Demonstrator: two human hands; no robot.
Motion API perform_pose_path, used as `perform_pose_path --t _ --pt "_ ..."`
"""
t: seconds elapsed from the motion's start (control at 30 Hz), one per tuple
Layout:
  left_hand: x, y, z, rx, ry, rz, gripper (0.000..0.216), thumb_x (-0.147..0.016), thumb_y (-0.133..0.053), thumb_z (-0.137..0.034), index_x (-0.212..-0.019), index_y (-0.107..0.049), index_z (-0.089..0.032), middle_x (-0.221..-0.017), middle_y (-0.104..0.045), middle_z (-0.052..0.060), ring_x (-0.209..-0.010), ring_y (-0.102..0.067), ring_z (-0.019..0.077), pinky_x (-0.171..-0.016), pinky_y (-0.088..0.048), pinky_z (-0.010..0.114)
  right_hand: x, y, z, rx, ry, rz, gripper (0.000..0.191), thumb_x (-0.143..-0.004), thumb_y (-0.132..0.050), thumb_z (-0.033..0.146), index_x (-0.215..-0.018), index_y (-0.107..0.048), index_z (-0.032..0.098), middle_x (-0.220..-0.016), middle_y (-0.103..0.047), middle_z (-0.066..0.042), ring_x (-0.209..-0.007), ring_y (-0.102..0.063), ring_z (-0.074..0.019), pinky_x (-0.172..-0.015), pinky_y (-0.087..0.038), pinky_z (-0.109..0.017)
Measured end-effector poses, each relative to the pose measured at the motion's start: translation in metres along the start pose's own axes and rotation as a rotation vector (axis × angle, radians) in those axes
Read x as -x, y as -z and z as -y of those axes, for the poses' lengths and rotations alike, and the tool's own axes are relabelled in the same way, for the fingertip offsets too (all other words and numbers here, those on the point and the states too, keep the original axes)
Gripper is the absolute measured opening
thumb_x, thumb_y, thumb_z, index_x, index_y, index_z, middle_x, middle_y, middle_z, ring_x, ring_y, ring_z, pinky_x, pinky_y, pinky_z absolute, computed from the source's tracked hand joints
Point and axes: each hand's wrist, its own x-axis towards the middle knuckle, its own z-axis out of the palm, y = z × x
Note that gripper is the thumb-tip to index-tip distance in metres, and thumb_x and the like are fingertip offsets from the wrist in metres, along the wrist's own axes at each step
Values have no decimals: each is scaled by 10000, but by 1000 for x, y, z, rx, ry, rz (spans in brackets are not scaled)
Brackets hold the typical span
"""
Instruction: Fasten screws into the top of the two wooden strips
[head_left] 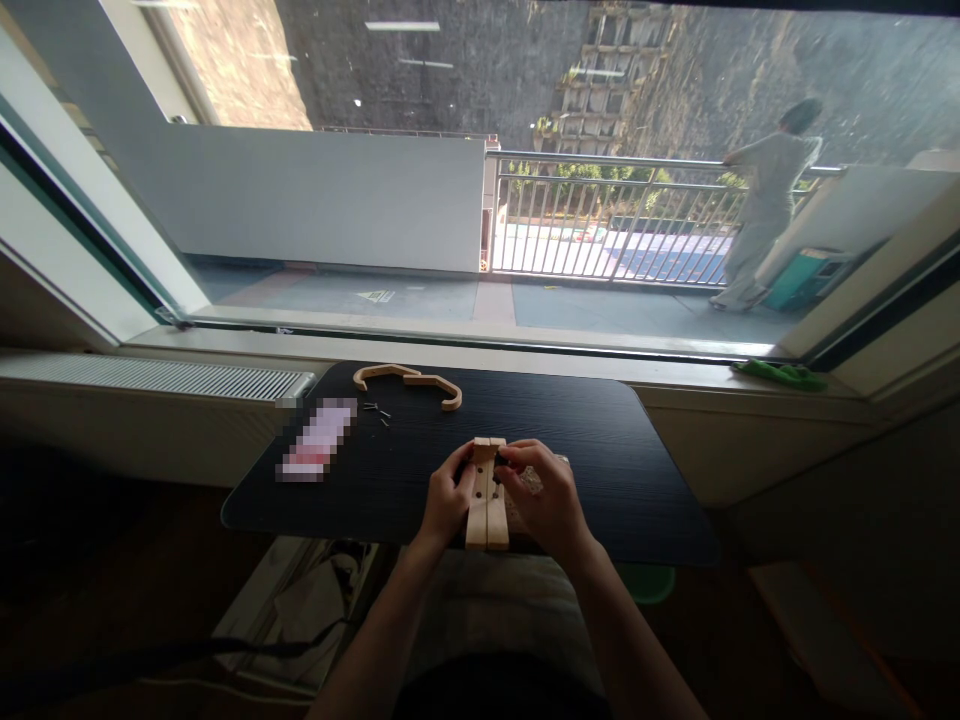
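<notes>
Two pale wooden slats (487, 495) lie side by side near the front edge of a small black table (600, 450). My left hand (448, 495) is closed round their left side. My right hand (544, 498) is closed in a pinch at their upper right, on a small dark thing I cannot make out. A curved wooden piece (409, 379) lies at the back of the table. Several small dark screws (377, 411) lie just in front of it.
A blurred pink and white card (318, 450) lies on the table's left part. A radiator grille (150, 377) runs along the wall at left. Beyond the window, a person (765, 200) stands at a balcony railing. A green cloth (780, 373) lies on the sill.
</notes>
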Motion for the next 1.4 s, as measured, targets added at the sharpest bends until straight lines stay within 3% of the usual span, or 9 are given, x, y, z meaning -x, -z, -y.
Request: perform_pose_path --t 0.67,0.8,1.03,1.23,1.4 --pt "0 0 0 -20 9 -1 337 -836 -584 -192 -1147 -707 -162 -1179 -737 97 -1132 -668 265 -1017 -504 394 -2 0 0 135 61 -16 83 -885 -639 170 -922 -603 235 -794 -585 5 -634 -569 -134 -569 -476 -268" --pt "0 0 0 -14 16 -10 332 -833 -586 -195 -1138 -713 -163 -1170 -740 94 -1128 -669 265 -1016 -503 388 -3 -2 -1 164 74 -49 65 -889 -637 181 -913 -604 232 -793 -597 -5 -653 -586 -146 -587 -495 -276" --pt "0 0 0 -38 3 4 344 -845 -560 -202 -1152 -703 -148 -1186 -733 105 -1136 -665 264 -1024 -496 397 -1 -4 -4 178 104 -74 79 -895 -616 182 -954 -595 231 -971 -731 -66 -853 -717 -201 -722 -581 -327" --pt "0 0 2 -45 -6 -1 345 -842 -551 -192 -1150 -702 -155 -1172 -740 97 -1117 -676 253 -1004 -512 383 -1 -3 -3 236 154 -90 140 -873 -570 131 -956 -616 234 -869 -754 -50 -799 -725 -209 -745 -587 -348" --pt "-1 0 3 -53 -8 -4 345 -838 -552 -189 -1145 -705 -158 -1164 -743 97 -1111 -679 254 -1000 -518 385 -2 -2 2 245 153 -41 198 -879 -538 112 -1018 -610 234 -938 -761 -53 -835 -724 -200 -766 -581 -336"
